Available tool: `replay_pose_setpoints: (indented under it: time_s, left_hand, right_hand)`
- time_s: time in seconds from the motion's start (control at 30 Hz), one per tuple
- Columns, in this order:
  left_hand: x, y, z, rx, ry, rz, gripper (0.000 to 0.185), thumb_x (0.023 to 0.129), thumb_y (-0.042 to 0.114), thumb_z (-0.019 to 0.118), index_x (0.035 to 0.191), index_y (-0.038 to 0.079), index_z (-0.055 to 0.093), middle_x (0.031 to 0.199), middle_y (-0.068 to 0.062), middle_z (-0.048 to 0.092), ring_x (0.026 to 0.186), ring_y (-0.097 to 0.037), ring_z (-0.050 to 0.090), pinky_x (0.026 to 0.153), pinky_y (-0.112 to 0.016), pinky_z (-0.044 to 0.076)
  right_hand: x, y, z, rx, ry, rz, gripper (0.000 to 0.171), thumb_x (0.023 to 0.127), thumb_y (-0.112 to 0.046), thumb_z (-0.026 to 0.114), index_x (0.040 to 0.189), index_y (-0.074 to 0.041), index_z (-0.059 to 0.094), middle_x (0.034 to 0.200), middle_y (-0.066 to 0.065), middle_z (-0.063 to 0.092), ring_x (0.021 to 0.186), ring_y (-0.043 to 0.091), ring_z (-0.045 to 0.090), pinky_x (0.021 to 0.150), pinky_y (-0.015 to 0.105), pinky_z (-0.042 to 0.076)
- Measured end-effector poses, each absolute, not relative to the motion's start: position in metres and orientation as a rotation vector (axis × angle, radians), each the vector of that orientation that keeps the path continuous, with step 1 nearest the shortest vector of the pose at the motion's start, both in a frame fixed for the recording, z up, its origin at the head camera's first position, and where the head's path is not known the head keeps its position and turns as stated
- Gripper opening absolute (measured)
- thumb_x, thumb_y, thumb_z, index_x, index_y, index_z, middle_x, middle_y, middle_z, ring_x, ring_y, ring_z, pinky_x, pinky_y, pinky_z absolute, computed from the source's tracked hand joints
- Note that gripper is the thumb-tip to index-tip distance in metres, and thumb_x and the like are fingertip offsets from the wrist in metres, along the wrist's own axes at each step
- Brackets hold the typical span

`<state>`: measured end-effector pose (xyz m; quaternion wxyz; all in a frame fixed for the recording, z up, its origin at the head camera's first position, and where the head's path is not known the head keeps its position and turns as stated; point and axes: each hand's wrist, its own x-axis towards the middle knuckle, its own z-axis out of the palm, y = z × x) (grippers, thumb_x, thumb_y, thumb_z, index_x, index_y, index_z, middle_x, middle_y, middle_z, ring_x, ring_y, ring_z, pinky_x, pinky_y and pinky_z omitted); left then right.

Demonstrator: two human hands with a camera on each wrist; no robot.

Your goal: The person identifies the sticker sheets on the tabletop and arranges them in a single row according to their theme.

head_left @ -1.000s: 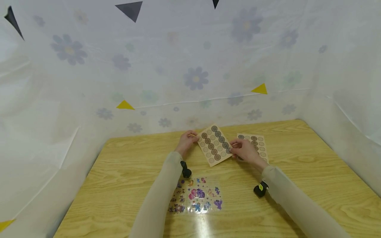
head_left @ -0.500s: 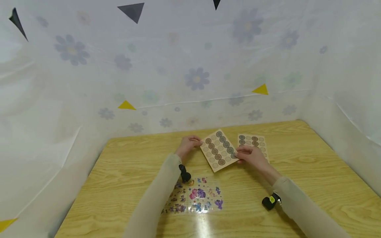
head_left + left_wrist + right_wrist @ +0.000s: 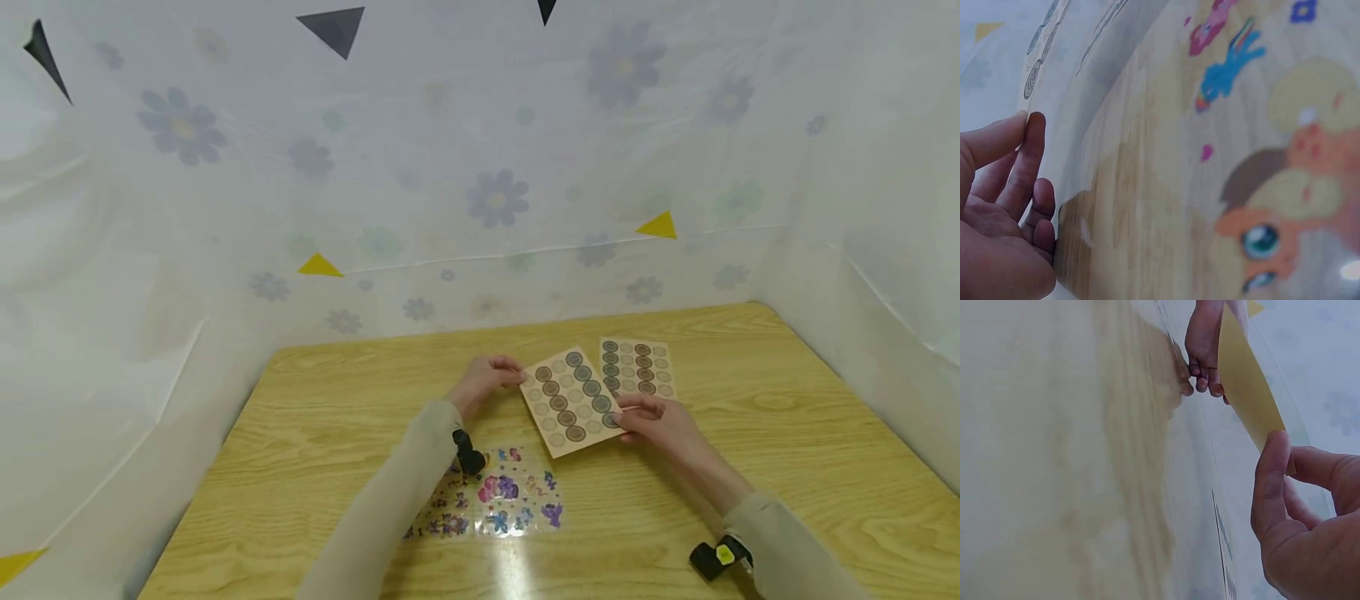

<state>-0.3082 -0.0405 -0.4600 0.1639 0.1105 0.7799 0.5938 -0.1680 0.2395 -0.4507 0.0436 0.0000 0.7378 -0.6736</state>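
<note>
- The cartoon sticker sheet (image 3: 495,496) lies flat on the wooden table (image 3: 787,467) nearest the person, where it lay 1 second ago.
- The right hand (image 3: 660,421) pinches the near right edge of the tan sticker sheet (image 3: 573,402); it has drawn back toward the person since the earlier frame.
- The left hand (image 3: 487,382) pinches the sheet's far left corner between thumb and fingers.
- Held by both hands just above the table, the tan sheet now sits nearer and further right than before.
- The second tan sticker sheet (image 3: 637,367) lies flat beyond, more exposed now.
</note>
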Motion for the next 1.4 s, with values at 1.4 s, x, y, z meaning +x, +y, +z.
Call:
replay_pose_setpoints:
  time_s: [1.4]
  left_hand:
    - [-0.263, -0.007, -0.453, 0.612, 2.316, 1.254, 0.009, 0.087, 0.013, 0.077, 0.095, 0.01, 0.079, 0.097, 0.005, 0.071, 0.091, -0.009, 0.06, 0.086, -0.028, 0.046]
  right_hand:
    - [-0.093, 0.28, -0.458, -0.093, 2.259, -1.761, 0.045, 0.087, -0.004, 0.073, 0.119, 0.02, 0.054, 0.094, 0.018, 0.07, 0.075, 0.022, 0.069, 0.067, 0.037, 0.058]
